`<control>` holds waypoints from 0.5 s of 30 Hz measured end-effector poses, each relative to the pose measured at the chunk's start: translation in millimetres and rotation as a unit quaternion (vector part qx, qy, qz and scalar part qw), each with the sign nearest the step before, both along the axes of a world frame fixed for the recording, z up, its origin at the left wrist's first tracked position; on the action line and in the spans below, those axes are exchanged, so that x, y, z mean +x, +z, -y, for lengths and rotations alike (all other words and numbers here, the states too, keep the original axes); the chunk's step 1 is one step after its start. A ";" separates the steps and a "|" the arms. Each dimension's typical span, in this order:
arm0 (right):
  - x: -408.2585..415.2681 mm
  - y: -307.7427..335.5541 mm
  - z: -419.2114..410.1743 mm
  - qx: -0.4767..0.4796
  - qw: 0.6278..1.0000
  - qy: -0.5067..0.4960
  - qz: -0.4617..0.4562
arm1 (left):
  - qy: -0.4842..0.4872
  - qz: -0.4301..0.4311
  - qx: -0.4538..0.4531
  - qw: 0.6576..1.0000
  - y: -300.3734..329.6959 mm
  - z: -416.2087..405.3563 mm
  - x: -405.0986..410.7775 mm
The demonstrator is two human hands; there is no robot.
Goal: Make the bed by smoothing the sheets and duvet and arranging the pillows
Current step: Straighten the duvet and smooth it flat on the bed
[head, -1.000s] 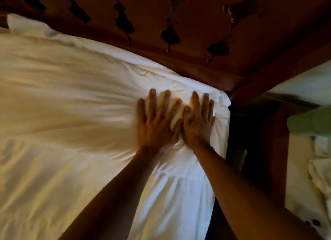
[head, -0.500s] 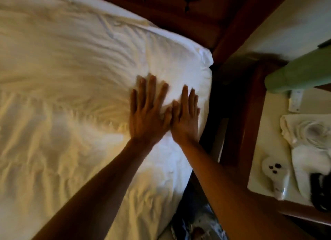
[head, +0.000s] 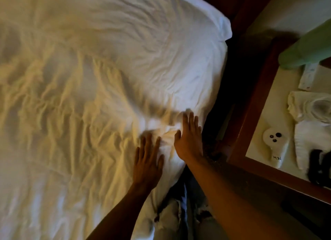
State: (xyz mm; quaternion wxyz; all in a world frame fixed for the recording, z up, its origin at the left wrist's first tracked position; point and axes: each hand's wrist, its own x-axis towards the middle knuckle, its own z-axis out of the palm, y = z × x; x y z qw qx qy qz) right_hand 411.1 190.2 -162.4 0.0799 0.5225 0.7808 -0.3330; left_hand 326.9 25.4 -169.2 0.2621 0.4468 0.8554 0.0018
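Head view, near to far. Both forearms enter from 6 o'clock. L hand (head: 147, 161) lies flat on the white duvet (head: 86, 100) near the bed's R edge, fingers straight and slightly apart, holding nothing. R hand (head: 189, 139) lies just beside it at 3 o'clock of the L hand, palm down, fingers straight and close together, thumb out toward the L hand; its outer edge sits at the duvet's side edge. Fingertips of both are motion-blurred. Between and ahead of the hands the cloth is bunched into a small ridge; heavy wrinkles fan out toward 9 and 10 o'clock. The duvet covers most of the frame, w/ its top R corner (head: 223, 27) at 1 o'clock beside a dark wooden bed frame (head: 240, 10).

At 3 o'clock, across a dark gap, a wood-rimmed bedside table (head: 238, 114) w/ pale top. On it: a white hairdryer-like device (head: 275, 146) w/ three dark dots, folded white towels (head: 304, 125), and a black object (head: 317, 166) partly cut off by the frame edge. Above, at 2 o'clock, a green lampshade-like form (head: 308, 48) overhangs the table's far end; a small white card (head: 309, 76) lies under it.
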 end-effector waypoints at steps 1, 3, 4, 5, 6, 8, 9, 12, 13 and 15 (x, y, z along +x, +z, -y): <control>-2.8 7.4 4.8 0.031 0.999 0.026 -0.010 | 0.040 -0.002 -0.003 0.999 3.5 9.4 0.5; -12.4 13.6 19.4 0.095 0.987 0.115 -0.054 | 0.096 -0.027 0.004 0.995 0.8 29.5 -4.1; -19.0 12.2 28.0 0.114 0.976 0.170 -0.082 | 0.121 -0.039 0.004 0.992 -4.3 40.1 -9.0; -26.2 7.5 35.4 0.126 0.961 0.224 -0.105 | 0.146 -0.045 0.003 0.988 -11.2 50.2 -13.8; -32.3 -1.1 41.7 0.138 0.944 0.275 -0.116 | 0.166 -0.050 0.001 0.985 -19.1 59.9 -16.3; -37.6 -25.8 51.7 0.159 0.917 0.351 -0.101 | 0.186 -0.062 -0.008 0.981 -33.6 78.6 -13.0; -36.2 -39.7 57.4 0.167 0.909 0.374 -0.084 | 0.194 -0.069 -0.012 0.978 -40.5 89.3 -5.9; -15.0 -70.3 84.3 0.178 0.891 0.413 -0.059 | 0.230 -0.091 -0.018 0.969 -57.1 130.7 37.9; -4.9 -76.4 97.9 0.179 0.884 0.426 -0.069 | 0.249 -0.092 -0.019 0.964 -62.4 146.5 58.9; 17.1 -83.2 126.8 0.171 0.871 0.453 -0.088 | 0.298 -0.087 -0.026 0.950 -71.6 174.2 102.1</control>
